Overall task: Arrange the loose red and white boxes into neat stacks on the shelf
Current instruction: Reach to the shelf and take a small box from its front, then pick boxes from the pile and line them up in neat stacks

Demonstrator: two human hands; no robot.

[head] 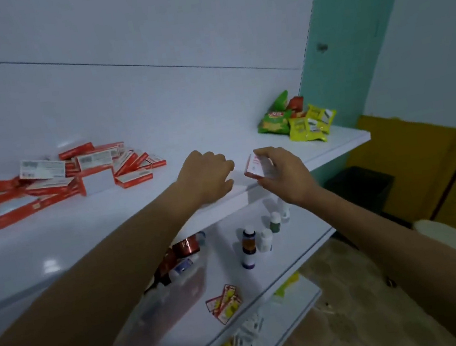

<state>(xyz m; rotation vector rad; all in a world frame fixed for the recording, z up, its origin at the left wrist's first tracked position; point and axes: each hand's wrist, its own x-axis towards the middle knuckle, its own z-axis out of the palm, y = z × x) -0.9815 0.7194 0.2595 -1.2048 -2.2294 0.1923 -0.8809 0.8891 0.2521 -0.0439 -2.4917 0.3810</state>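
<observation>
Now the right hand, grasping a red and white box, should set it flat on the shelf; left hand seemingly loose, empty.

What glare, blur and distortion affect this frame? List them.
Head view: dim, bluish light; glare patch on the shelf; wide-angle bending of the shelf edges; left hand and right hand fairly sharp; print on the held box and the pile of boxes unreadable.
</observation>
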